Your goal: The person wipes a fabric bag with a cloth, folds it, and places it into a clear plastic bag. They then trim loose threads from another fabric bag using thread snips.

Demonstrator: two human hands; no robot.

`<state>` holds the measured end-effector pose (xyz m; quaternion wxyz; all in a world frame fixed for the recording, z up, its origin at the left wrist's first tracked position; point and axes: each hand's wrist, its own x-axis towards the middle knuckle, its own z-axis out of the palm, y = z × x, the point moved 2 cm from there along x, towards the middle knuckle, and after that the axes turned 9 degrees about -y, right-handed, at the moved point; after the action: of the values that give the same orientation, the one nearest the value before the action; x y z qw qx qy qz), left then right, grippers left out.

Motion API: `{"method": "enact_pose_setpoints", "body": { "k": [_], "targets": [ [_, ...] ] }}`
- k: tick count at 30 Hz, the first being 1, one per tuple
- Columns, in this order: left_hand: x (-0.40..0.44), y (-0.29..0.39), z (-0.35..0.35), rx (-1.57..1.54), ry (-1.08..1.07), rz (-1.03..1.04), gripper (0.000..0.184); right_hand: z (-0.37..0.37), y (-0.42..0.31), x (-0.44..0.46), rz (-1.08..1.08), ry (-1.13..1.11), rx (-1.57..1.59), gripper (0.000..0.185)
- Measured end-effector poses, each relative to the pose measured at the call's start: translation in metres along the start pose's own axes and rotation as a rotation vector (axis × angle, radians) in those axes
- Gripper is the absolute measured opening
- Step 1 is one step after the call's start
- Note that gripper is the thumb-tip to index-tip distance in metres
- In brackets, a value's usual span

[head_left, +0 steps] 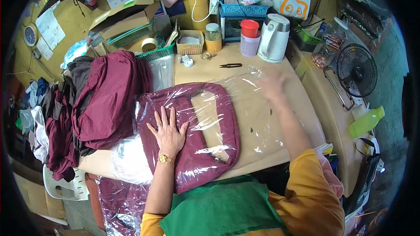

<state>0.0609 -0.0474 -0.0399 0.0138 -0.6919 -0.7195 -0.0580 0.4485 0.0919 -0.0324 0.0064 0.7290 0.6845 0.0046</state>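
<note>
My left hand (169, 133) lies flat with its fingers spread, pressing on a folded maroon fabric item (228, 122) inside a clear plastic bag (205, 126). A brown opening shows in the middle of the fabric. Loose plastic film (258, 122) from the bag stretches across the table to the right. Over the film's far right part is my right hand (273, 83), smeared by motion, so its fingers cannot be made out. Small black thread snips (230, 65) lie on the table beyond the bag.
Maroon fabric (109, 100) is heaped at the left. Along the back stand a white electric kettle (274, 38), a red-lidded container (250, 29), a jar (213, 37) and baskets (190, 41). A black fan (356, 70) and green bottle (366, 121) stand at the right.
</note>
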Motion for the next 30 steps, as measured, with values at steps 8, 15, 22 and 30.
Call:
{"method": "enact_pose_setpoints", "body": {
  "k": [8,15,22,30],
  "targets": [
    [0.001,0.002,-0.002,-0.021,-0.012,-0.026,0.076,0.019,0.055,-0.062,0.058,-0.028,0.186,0.054],
    [-0.017,0.079,-0.118,-0.658,0.234,0.686,0.089,-0.139,-0.084,-0.128,-0.548,-0.257,1.246,0.025],
    [0.000,0.062,-0.153,-0.839,0.343,0.647,0.011,-0.163,-0.101,-0.119,-0.758,-0.480,1.128,0.017],
    [0.028,-0.064,-0.168,-1.622,-0.065,0.734,0.016,-0.140,0.009,-0.082,-0.682,-0.431,0.485,0.019]
  ]
}}
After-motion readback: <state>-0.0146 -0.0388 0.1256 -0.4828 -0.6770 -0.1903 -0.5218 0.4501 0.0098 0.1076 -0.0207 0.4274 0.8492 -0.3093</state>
